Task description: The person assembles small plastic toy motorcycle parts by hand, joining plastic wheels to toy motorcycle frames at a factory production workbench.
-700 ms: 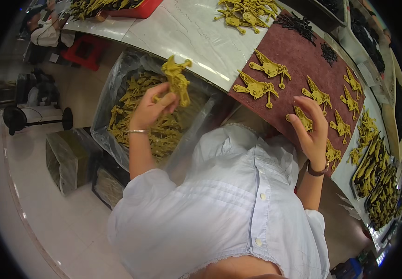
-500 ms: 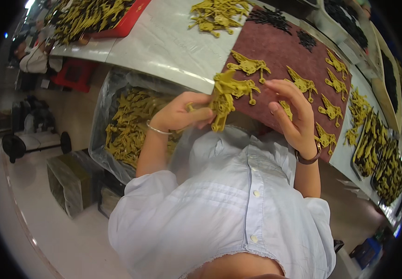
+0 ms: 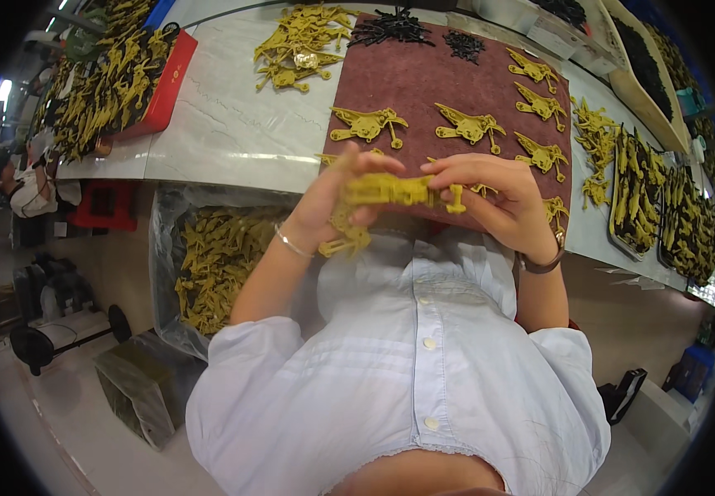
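In front of my chest, yellow plastic parts (image 3: pixel 390 190) are held between both hands, smeared by motion. My left hand (image 3: pixel 318 198) is closed around their left end, and another yellow piece (image 3: pixel 346 241) hangs below its fingers. My right hand (image 3: pixel 506 197) pinches the right end with thumb and fingers. Just beyond, on the dark red mat (image 3: pixel 423 83), lie rows of flat yellow bird-shaped parts (image 3: pixel 469 126). Some of the nearest ones are partly hidden by my hands.
Piles of black pieces (image 3: pixel 390 29) lie at the mat's far edge, beside a yellow heap (image 3: pixel 299 45). A red tray (image 3: pixel 163 95) full of yellow parts stands far left. A plastic-lined bin (image 3: pixel 163 273) sits below the table. Filled trays (image 3: pixel 636 194) line the right.
My right hand has come from an open pose over the mat to grip the yellow parts. The parts have turned from upright to lying crosswise. The view has shifted.
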`<state>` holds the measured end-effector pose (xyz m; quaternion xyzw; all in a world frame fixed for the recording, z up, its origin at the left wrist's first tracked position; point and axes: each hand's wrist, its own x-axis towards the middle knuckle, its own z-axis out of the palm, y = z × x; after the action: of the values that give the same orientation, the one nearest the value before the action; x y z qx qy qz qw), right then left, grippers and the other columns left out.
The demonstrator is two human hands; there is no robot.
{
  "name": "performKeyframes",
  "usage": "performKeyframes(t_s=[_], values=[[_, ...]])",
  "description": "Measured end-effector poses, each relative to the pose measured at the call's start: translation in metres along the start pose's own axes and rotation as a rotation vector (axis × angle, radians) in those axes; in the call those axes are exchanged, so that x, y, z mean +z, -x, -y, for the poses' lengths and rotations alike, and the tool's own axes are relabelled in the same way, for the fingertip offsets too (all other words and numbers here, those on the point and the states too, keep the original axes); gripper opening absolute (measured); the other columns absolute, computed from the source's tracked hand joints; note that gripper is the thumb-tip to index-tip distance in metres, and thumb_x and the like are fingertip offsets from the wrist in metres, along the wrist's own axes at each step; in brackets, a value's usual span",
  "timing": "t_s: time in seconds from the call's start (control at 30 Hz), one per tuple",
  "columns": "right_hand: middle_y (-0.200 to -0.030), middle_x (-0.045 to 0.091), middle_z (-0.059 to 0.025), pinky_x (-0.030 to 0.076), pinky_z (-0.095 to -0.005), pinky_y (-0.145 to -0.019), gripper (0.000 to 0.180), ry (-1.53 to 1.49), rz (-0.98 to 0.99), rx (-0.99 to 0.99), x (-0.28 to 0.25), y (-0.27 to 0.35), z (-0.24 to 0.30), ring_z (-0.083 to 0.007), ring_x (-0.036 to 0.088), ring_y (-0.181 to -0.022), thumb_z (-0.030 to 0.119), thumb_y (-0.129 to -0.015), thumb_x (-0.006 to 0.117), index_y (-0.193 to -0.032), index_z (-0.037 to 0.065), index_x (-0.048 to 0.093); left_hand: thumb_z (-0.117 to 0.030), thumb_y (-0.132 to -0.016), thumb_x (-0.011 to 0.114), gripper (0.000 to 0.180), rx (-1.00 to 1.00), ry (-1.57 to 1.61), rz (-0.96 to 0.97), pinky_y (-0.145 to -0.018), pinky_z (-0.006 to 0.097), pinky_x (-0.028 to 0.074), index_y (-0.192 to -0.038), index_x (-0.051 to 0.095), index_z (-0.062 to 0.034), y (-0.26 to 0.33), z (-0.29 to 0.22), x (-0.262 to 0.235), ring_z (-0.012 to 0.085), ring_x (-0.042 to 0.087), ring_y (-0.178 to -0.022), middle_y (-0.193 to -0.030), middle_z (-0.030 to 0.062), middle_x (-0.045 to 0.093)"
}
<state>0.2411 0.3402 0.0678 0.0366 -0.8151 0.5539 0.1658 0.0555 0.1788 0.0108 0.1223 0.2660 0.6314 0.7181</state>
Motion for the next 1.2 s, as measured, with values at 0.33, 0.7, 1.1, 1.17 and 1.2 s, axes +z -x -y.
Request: performKeyframes(t_s=[0.33, 0.7, 1.1, 1.17, 1.2], values=[[-0.106, 0.068, -0.0168, 0.057, -0.0257, -0.074, 0.022, 0.274, -0.537, 0.167, 0.043, 0.016, -0.007, -0.0198, 0.071, -0.086, -0.008, -0.080, 0.058, -0.100, -0.005, 0.066, 0.003, -0.067, 0.077, 0.028, 1.039, -1.481, -0.408, -0.052, 0.019, 0.043, -0.094, 0.070, 0.0006, -0.012, 0.042, 0.052, 0.0058, 0.051, -0.062, -0.117, 0.0134, 0.051], [-0.089, 0.071, -0.0093, 0.054, -0.0227, -0.066, 0.014, 0.137, -0.486, 0.276, 0.011, 0.033, 0.006, -0.0116, 0.068, -0.076, -0.001, -0.085, 0.060, -0.097, -0.006, 0.064, 0.004, -0.078, 0.067, 0.013, 1.133, -1.808, -0.348, -0.055, 0.022, 0.046, -0.089, 0.061, 0.0050, -0.040, 0.042, 0.077, 0.0147, 0.056, -0.068, -0.116, 0.0171, 0.053], [-0.109, 0.067, -0.0100, 0.052, -0.0340, -0.080, 0.018, 1.245, -1.075, 0.439, -0.127, 0.143, -0.087, -0.0283, 0.065, -0.093, 0.006, -0.085, 0.060, -0.100, 0.006, 0.069, -0.002, -0.076, 0.075, 0.014, 1.253, -1.726, -0.540, -0.056, 0.023, 0.045, -0.087, 0.066, -0.0004, -0.065, -0.043, 0.018, 0.0114, 0.055, -0.069, -0.095, 0.0065, 0.058], [-0.115, 0.064, -0.0070, 0.048, -0.0361, -0.088, 0.022, 1.382, -1.001, 0.588, -0.131, 0.150, -0.094, -0.0302, 0.059, -0.103, 0.004, -0.083, 0.059, -0.103, 0.008, 0.069, -0.004, -0.074, 0.077, 0.014, 1.247, -1.792, -0.507, -0.056, 0.024, 0.045, -0.085, 0.068, -0.0021, -0.080, -0.058, 0.006, 0.0116, 0.055, -0.066, -0.093, 0.0052, 0.058], [-0.115, 0.064, -0.0070, 0.048, -0.0361, -0.088, 0.022, 1.378, -0.998, 0.581, -0.130, 0.152, -0.097, -0.0302, 0.059, -0.103, 0.004, -0.083, 0.059, -0.103, 0.008, 0.069, -0.006, -0.073, 0.078, 0.013, 1.222, -1.814, -0.536, -0.057, 0.025, 0.046, -0.083, 0.069, -0.0032, -0.090, -0.063, 0.002, 0.0122, 0.056, -0.066, -0.092, 0.0048, 0.058]])
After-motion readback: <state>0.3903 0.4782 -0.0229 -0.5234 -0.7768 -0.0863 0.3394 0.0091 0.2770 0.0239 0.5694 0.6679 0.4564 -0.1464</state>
